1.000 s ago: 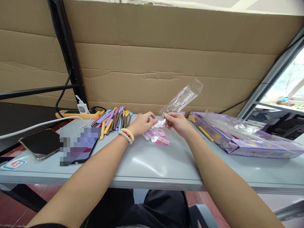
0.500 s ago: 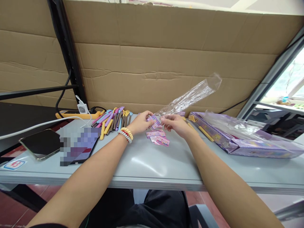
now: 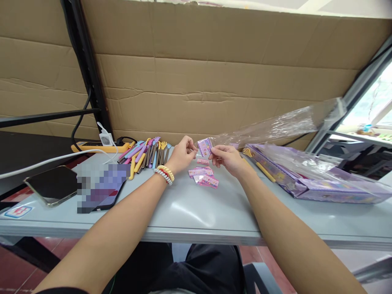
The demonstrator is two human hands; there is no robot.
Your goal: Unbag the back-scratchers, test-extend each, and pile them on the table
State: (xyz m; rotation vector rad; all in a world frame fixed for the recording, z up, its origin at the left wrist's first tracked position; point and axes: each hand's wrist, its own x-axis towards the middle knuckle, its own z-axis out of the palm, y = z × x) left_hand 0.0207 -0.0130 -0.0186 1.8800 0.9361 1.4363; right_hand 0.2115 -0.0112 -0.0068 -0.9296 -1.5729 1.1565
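Observation:
My right hand [image 3: 226, 157] pinches the right edge of a small purple printed card [image 3: 204, 147]. A long clear plastic sleeve [image 3: 275, 125] stretches from beside this card and hand up to the right. I cannot tell whether the card is inside the sleeve's end. Just left of the card, my left hand [image 3: 183, 154] has its thumb and fingers drawn together; whatever may be between them is hidden. Below the hands, several pink and purple printed strips [image 3: 203, 172] lie overlapping on the grey table [image 3: 196, 212].
Left of my hands lies a pile of colourful pens [image 3: 143, 153], some with hand-shaped tops. Two phones [image 3: 55, 185] and a yellow power strip [image 3: 88, 146] are further left. A purple box [image 3: 306, 190] with clear plastic sits right, beside a yellow pen [image 3: 266, 171]. Cardboard [image 3: 196, 77] stands behind.
The card has moved slightly up and right, and my left hand has drawn a little away from it. The clear sleeve has swung lower and reaches further right.

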